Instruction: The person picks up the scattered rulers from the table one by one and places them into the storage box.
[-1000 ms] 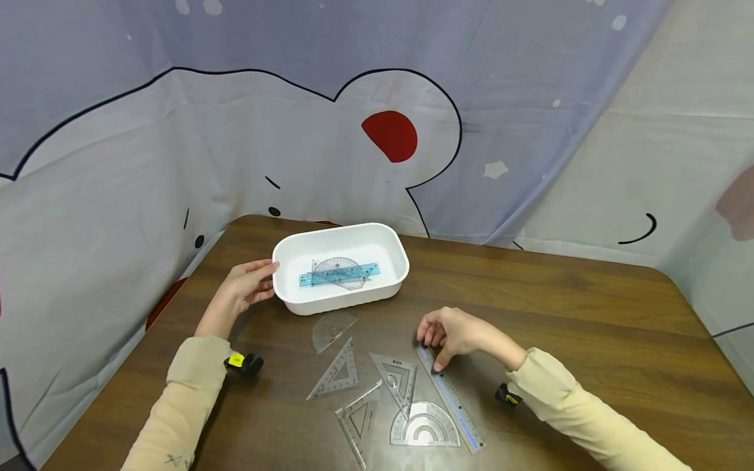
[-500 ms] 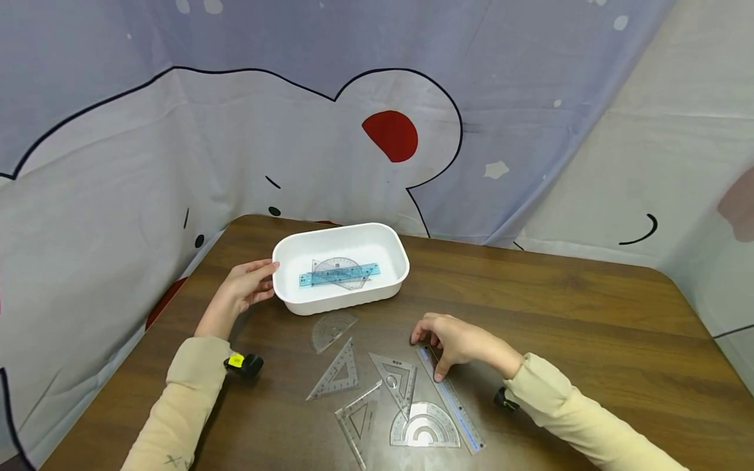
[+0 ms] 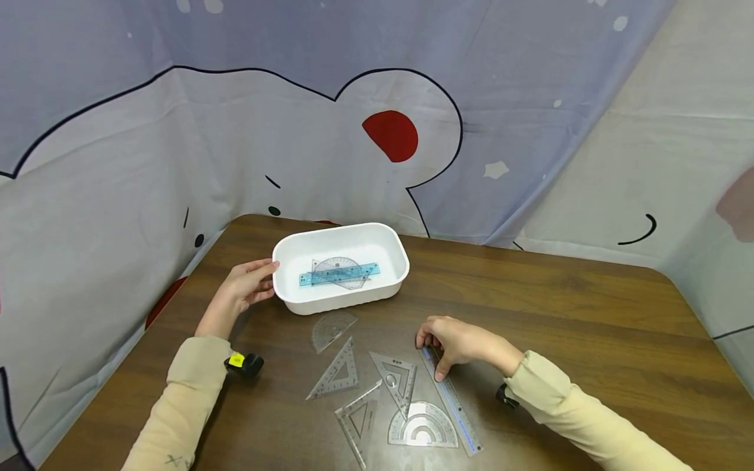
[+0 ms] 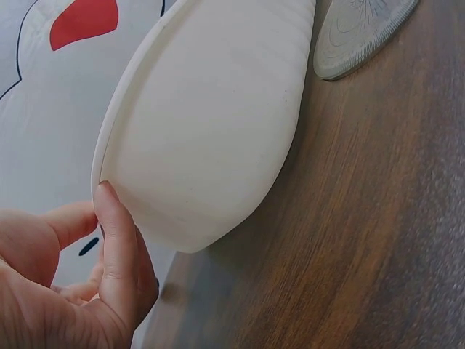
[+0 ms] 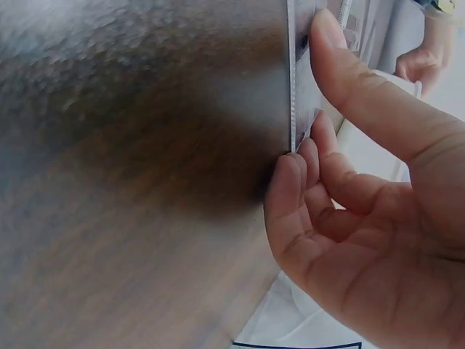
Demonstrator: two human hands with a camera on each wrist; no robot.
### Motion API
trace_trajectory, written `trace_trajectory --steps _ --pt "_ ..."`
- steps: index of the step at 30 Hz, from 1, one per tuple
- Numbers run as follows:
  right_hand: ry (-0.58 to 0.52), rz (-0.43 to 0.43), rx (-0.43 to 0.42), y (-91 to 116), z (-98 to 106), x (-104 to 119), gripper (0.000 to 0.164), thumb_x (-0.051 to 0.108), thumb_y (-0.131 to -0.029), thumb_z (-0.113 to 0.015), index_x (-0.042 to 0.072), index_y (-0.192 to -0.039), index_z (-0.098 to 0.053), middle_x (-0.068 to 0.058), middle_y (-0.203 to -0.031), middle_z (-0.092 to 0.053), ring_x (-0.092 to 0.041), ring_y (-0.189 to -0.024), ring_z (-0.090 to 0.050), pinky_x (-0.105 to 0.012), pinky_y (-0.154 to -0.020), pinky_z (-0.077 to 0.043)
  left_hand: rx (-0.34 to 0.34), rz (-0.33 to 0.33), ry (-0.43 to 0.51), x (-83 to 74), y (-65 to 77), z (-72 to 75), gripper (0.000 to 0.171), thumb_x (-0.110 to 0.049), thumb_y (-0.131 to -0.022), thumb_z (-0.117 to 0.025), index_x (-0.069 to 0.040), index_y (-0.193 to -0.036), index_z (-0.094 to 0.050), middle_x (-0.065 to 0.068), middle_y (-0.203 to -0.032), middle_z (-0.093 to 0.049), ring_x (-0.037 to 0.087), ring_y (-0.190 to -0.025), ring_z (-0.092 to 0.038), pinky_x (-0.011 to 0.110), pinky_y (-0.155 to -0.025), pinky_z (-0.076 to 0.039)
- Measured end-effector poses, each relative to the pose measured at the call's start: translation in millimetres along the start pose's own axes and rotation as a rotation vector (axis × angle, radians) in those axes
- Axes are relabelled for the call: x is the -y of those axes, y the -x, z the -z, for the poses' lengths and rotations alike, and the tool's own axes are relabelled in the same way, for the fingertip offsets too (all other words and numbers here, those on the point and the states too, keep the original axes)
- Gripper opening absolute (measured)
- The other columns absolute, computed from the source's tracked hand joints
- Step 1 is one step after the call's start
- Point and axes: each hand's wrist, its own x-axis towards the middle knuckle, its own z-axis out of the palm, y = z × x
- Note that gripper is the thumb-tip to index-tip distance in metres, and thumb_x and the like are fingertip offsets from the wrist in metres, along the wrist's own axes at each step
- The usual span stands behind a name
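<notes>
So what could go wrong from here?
The clear ruler is thin, and the right hand has only its fingertips at one end, so it might slip.
The ruler's far end lies close beside the clear protractor, which a triangle's tip overlaps; a sideways drag could disturb both.
The left hand pinches the white box at one end, so a tug might shift it.

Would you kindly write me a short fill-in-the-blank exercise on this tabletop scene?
The left hand grips the rim of the ____ tub.
The right hand holds the clear ruler by its end ____ (nearest or farthest from) the tub.
Exactly ____ set squares lie outside the tub.

Missing words: white; nearest; three.
</notes>
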Motion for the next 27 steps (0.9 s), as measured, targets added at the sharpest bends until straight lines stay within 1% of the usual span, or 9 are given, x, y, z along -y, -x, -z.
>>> trace_trajectory --steps 5,11,17,22,27 --pt "0.014 -0.013 0.014 -0.4 0.2 1.1 0.052 0.008 -0.052 -0.092 0.008 -0.094 -0.063 -0.002 -0.089 -0.056 -0.011 -0.082 -0.052 -0.019 -0.071 -0.046 0.003 0.001 -0.001 -0.2 0.3 -0.1 0.066 -0.029 -0.096 -0.058 -0.004 -0.15 -0.029 -0.003 -0.094 -0.054 0.002 -0.068 -0.056 0.014 -0.064 -0.057" --pt "0.025 -0.007 0.036 -0.4 1.5 1.0 0.053 0.006 -0.053 -0.091 0.007 -0.096 -0.06 -0.002 -0.089 -0.056 -0.011 -0.082 -0.051 -0.019 -0.072 -0.046 0.001 0.001 -0.006 -0.1 0.3 0.4 0.066 -0.03 -0.096 -0.058 -0.004 -0.149 -0.03 -0.002 -0.095 -0.053 0.002 -0.068 -0.056 0.014 -0.064 -0.057" --pt "0.05 -0.046 0.056 -1.8 3.5 2.8 0.05 0.006 -0.054 -0.091 0.008 -0.094 -0.06 -0.002 -0.09 -0.055 -0.011 -0.082 -0.051 -0.02 -0.073 -0.046 -0.01 0.0 -0.016 -0.3 -0.9 1.1 0.064 -0.03 -0.097 -0.056 -0.005 -0.149 -0.03 -0.001 -0.097 -0.053 0.002 -0.069 -0.056 0.014 -0.065 -0.057" --pt "0.061 -0.069 0.063 -1.6 4.2 4.2 0.05 0.007 -0.054 -0.091 0.008 -0.093 -0.061 -0.002 -0.09 -0.053 -0.012 -0.082 -0.05 -0.021 -0.073 -0.045 -0.014 -0.001 -0.018 0.3 -2.2 1.4 0.064 -0.03 -0.097 -0.056 -0.005 -0.149 -0.031 0.0 -0.099 -0.052 0.003 -0.07 -0.056 0.014 -0.066 -0.057" --pt "0.103 -0.058 0.053 -0.3 3.5 2.2 0.049 0.009 -0.054 -0.091 0.01 -0.092 -0.061 0.0 -0.089 -0.053 -0.013 -0.086 -0.047 -0.023 -0.077 -0.043 -0.017 0.0 -0.02 0.5 -1.8 1.2 0.063 -0.03 -0.097 -0.056 -0.005 -0.149 -0.031 0.0 -0.1 -0.052 0.003 -0.07 -0.056 0.015 -0.067 -0.057"
